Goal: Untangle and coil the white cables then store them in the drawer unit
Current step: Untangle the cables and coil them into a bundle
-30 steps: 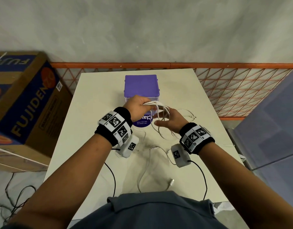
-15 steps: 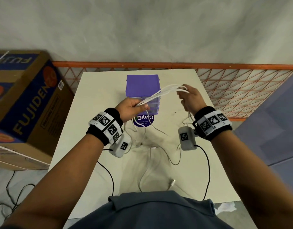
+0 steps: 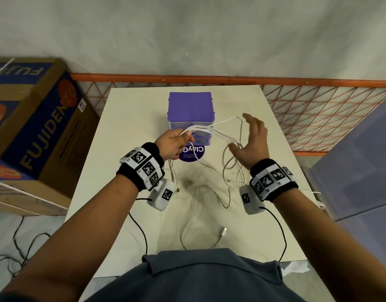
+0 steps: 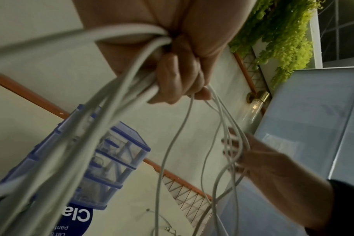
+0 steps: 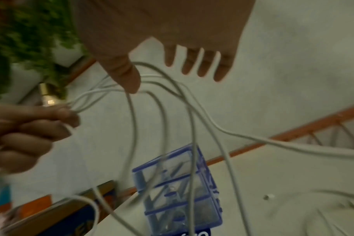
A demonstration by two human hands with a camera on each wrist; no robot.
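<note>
Head view is showing the left hand (image 3: pixel 173 142) gripping a bunch of thin white plastic cables (image 3: pixel 206 128) in a closed fist, while the right hand (image 3: pixel 252 140) is hovering with fingers spread wide, holding nothing, loops draping over its thumb. Cables are trailing down onto the cream table (image 3: pixel 131 131) toward its near edge, where a loose plug (image 3: pixel 223 232) is lying. Small purple three-drawer plastic unit (image 3: pixel 191 110) is standing near the far edge, drawers appearing closed. Untangling is the step under way; next, I judge, the right hand is needing to catch one strand and draw it clear. Half a second earlier that hand was pinching the strands taut; now it is releasing them
</note>
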